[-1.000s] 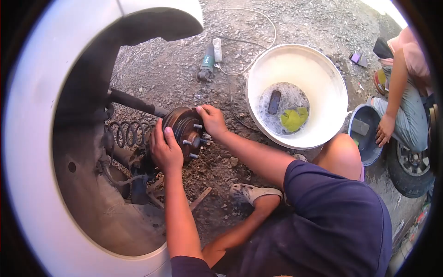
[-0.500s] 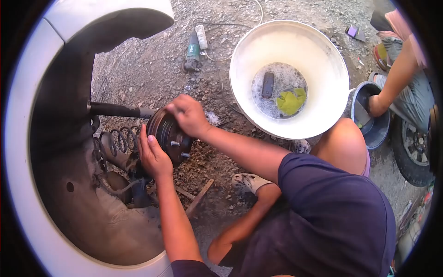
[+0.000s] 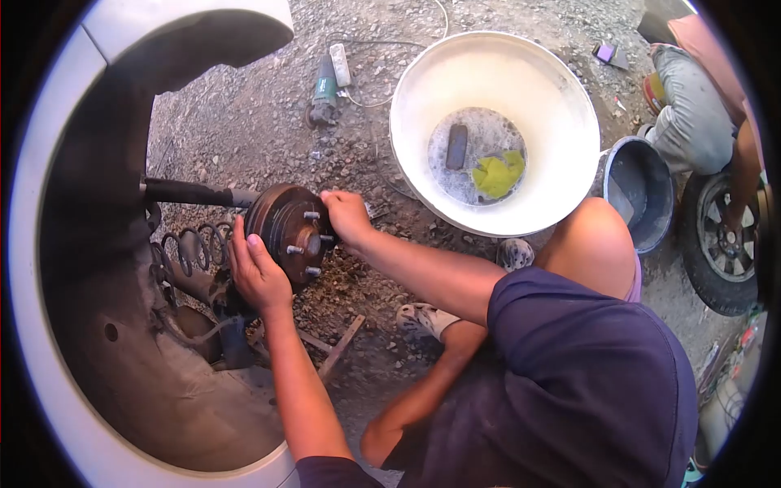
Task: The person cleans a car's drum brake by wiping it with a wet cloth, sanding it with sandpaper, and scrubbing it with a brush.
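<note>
A rusty brake drum (image 3: 277, 228) with wheel studs sticking out of its face is at the end of the axle beam, inside the wheel arch. My left hand (image 3: 262, 275) lies along its near left side, thumb and fingers against the grooved rim. On the opposite side, my right hand (image 3: 348, 220) has its fingers curled at the edge of the drum. Both hands hold the drum between them. Behind it, a coil spring (image 3: 191, 250) shows in part. The drum's back is hidden.
A large white bucket (image 3: 561, 106) holds soapy water, a dark brush-like block and a yellow-green cloth. A green angle grinder (image 3: 324, 93) lies on gravel. A dark bucket (image 3: 663, 183) and a wheel (image 3: 722, 276) stand right, with another person's hand at the wheel. The white fender (image 3: 32, 244) curves left.
The drum's studded face has turned more toward me, showing more studs. My right hand has moved from the drum's top to its right edge. The other person's hand went from the dark bucket to the wheel.
</note>
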`<state>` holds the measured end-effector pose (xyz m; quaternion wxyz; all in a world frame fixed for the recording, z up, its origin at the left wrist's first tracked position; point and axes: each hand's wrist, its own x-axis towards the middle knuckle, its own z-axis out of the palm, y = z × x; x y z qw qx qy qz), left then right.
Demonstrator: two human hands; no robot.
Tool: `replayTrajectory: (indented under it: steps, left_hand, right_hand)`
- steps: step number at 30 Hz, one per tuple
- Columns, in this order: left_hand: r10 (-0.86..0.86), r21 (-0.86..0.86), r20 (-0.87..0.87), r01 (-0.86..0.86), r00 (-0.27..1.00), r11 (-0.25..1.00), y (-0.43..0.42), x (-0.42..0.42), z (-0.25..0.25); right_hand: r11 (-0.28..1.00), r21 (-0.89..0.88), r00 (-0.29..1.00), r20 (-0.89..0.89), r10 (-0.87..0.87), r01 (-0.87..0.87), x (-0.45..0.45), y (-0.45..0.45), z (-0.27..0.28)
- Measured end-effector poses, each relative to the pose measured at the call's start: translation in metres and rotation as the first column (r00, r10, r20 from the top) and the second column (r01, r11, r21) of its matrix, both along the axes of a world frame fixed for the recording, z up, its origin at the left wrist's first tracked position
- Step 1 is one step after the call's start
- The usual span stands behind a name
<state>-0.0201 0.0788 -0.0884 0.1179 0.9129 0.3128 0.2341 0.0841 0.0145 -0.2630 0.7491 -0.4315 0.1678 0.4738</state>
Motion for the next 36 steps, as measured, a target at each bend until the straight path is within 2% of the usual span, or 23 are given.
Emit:
replayTrajectory:
  steps: [1, 2, 3, 5, 8, 10, 12, 13, 15, 16, 18, 20, 21, 22, 24, 25, 27, 28, 29, 30, 32, 33, 36]
  left_hand:
    - [0.001, -0.011, -0.007, -0.001, 1.000, 1.000, 0.001, -0.002, -0.001]
    - [-0.006, 0.010, 0.008, 0.006, 1.000, 1.000, 0.002, -0.001, -0.002]
    - [-0.014, 0.030, 0.024, 0.013, 1.000, 0.999, 0.002, 0.000, -0.003]
    - [-0.012, 0.016, 0.029, 0.011, 1.000, 1.000, 0.000, 0.001, -0.003]
    - [-0.017, 0.013, 0.048, 0.017, 0.999, 1.000, 0.002, 0.002, -0.002]
    - [-0.060, 0.040, 0.070, 0.057, 0.996, 0.998, 0.002, -0.002, -0.004]
    - [-0.040, 0.011, 0.058, 0.040, 0.997, 0.999, 0.001, -0.004, -0.004]
    - [-0.030, -0.008, 0.060, 0.030, 0.998, 1.000, 0.001, -0.003, -0.004]
    - [-0.022, -0.038, 0.057, 0.025, 0.998, 0.999, -0.001, -0.002, -0.002]
    - [-0.017, -0.056, 0.067, 0.020, 0.998, 0.998, -0.002, -0.001, -0.002]
    - [-0.007, -0.059, 0.074, 0.011, 0.997, 0.998, -0.001, 0.000, -0.003]
    - [0.008, -0.005, 0.048, -0.007, 0.999, 1.000, 0.000, -0.001, -0.004]
    - [0.020, 0.013, 0.052, -0.020, 0.998, 1.000, -0.001, 0.000, -0.005]
    - [0.025, 0.019, 0.054, -0.026, 0.998, 0.999, -0.001, 0.000, -0.004]
    - [0.024, 0.020, 0.049, -0.025, 0.999, 0.999, -0.002, 0.003, -0.005]
    - [0.038, 0.039, 0.033, -0.039, 0.999, 0.998, -0.004, 0.005, -0.003]
    - [0.039, 0.046, 0.011, -0.040, 0.999, 0.998, -0.005, 0.005, -0.002]
    - [0.047, 0.052, 0.005, -0.048, 0.999, 0.998, -0.004, 0.005, -0.002]
    - [0.041, 0.056, 0.009, -0.042, 0.999, 0.998, -0.003, 0.005, -0.003]
    - [0.044, 0.063, 0.011, -0.045, 0.999, 0.997, -0.002, 0.006, -0.004]
    - [-0.021, 0.117, 0.051, 0.014, 0.999, 0.993, 0.002, 0.004, -0.008]
    - [-0.025, 0.111, 0.043, 0.021, 0.999, 0.994, 0.001, 0.002, -0.008]
    - [-0.018, 0.073, 0.023, 0.017, 1.000, 0.997, -0.002, 0.001, -0.003]
  right_hand:
    - [0.997, -0.064, 0.932, 0.362, -0.018, 0.045, 0.008, -0.003, 0.012]
    - [0.988, -0.109, 0.736, 0.677, -0.005, 0.107, 0.018, -0.007, 0.026]
    - [0.987, -0.121, 0.736, 0.677, 0.004, 0.107, 0.027, -0.013, 0.042]
    - [0.998, 0.029, 0.347, 0.937, -0.049, 0.061, 0.039, -0.021, 0.066]
    - [0.985, 0.140, 0.288, 0.944, -0.164, 0.102, 0.046, -0.016, 0.059]
    - [0.982, 0.121, 0.347, 0.923, -0.165, 0.143, 0.055, -0.011, 0.053]
    - [0.977, 0.068, 0.188, 0.976, -0.107, 0.203, 0.073, -0.012, 0.065]
    - [0.977, 0.060, 0.197, 0.975, -0.101, 0.203, 0.074, -0.013, 0.079]
    - [0.976, 0.216, 0.041, 0.976, -0.215, -0.039, 0.069, -0.013, 0.100]
    - [0.980, 0.174, 0.044, 0.984, -0.170, -0.101, 0.059, -0.012, 0.098]
    - [0.980, 0.198, 0.071, 0.978, -0.196, -0.023, 0.050, -0.007, 0.082]
    - [0.989, 0.127, 0.259, 0.955, -0.143, 0.079, 0.045, 0.002, 0.053]
    - [0.992, 0.086, 0.436, 0.892, -0.120, 0.097, 0.040, 0.005, 0.037]
    - [0.992, 0.044, 0.498, 0.862, -0.098, 0.119, 0.035, 0.006, 0.023]
    - [0.973, 0.131, 0.669, 0.709, -0.225, 0.188, 0.024, 0.011, 0.017]
    - [0.973, 0.131, 0.673, 0.704, -0.225, 0.188, 0.022, 0.009, 0.015]
    - [0.994, -0.029, 0.799, 0.597, -0.068, 0.106, 0.019, 0.006, 0.015]
    - [0.994, -0.019, 0.798, 0.599, -0.073, 0.105, 0.011, 0.004, 0.011]
    - [0.997, 0.036, 0.951, 0.299, -0.075, 0.067, -0.007, -0.004, 0.004]
    - [0.994, 0.097, 0.998, -0.037, -0.041, 0.045, -0.027, -0.011, 0.000]
    - [0.960, 0.264, 0.893, -0.449, 0.035, 0.095, -0.086, -0.030, 0.011]
    - [0.951, 0.262, 0.820, -0.573, 0.015, 0.166, -0.111, -0.026, 0.009]
    - [0.937, 0.290, 0.740, -0.671, 0.053, 0.196, -0.116, -0.025, 0.004]
